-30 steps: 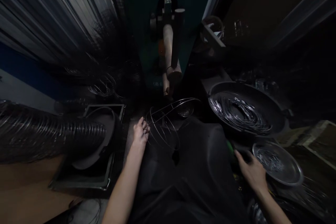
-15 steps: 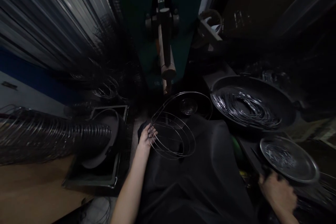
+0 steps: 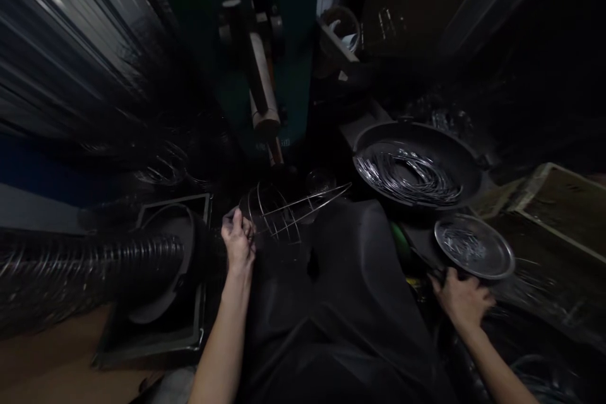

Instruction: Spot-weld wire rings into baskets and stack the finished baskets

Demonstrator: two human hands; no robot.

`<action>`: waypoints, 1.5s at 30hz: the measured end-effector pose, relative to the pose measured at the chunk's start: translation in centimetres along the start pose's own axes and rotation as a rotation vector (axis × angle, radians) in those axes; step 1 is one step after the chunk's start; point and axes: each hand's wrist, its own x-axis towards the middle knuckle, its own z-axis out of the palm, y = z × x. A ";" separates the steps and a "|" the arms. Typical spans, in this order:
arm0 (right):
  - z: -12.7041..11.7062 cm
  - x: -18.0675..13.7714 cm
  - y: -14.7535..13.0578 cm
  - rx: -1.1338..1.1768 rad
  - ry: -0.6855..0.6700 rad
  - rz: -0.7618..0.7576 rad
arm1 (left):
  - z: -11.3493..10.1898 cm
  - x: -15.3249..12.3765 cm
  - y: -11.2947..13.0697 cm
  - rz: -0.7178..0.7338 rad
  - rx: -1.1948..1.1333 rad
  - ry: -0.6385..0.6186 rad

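In the head view my left hand (image 3: 240,237) is closed on one side of a wire frame made of thin metal hoops joined by short cross wires (image 3: 293,214). The frame hangs tilted above the dark cloth over my lap (image 3: 326,303). Over on the right, my right hand (image 3: 464,300) is just below a round metal tray (image 3: 504,271) of small metal pieces (image 3: 461,245). Its thumb and fingers look spread, and the fingertips are dim against a dark edge. I cannot make out anything in that hand.
A machine with a thick rod-like arm (image 3: 262,98) stands in front. At right is a wide dark pan (image 3: 466,164) holding bent wire pieces (image 3: 411,180). A long stack of wire rings (image 3: 95,265) lies at left, reaching into a dark basin (image 3: 187,259).
The wire frame has turned from facing me to nearly edge-on, and my left hand has rolled with it. The view has swung right. My right hand remains near the tray.
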 end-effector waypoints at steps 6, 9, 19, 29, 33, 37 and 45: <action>-1.4 -0.2 0.4 0.063 -0.121 -0.132 | 0.8 -0.4 0.7 0.260 0.058 0.061; -2.8 -0.3 0.3 0.256 -0.118 -0.058 | 0.7 -0.5 0.9 0.322 0.079 0.055; -14.1 -1.4 -3.5 1.753 -0.842 0.317 | 0.6 -0.3 1.0 0.298 0.074 0.050; -23.7 4.0 -6.6 0.892 -0.064 -0.811 | 0.4 2.6 3.2 0.192 0.095 0.028; -26.0 6.8 -8.3 0.460 0.246 -1.073 | 0.3 3.8 3.9 0.192 0.087 0.012; -28.4 8.2 -10.1 0.196 0.320 -1.161 | 0.0 4.6 4.3 0.198 0.085 -0.008; -31.2 8.5 -11.8 0.073 0.363 -1.214 | -1.1 5.6 4.2 0.171 0.060 -0.015</action>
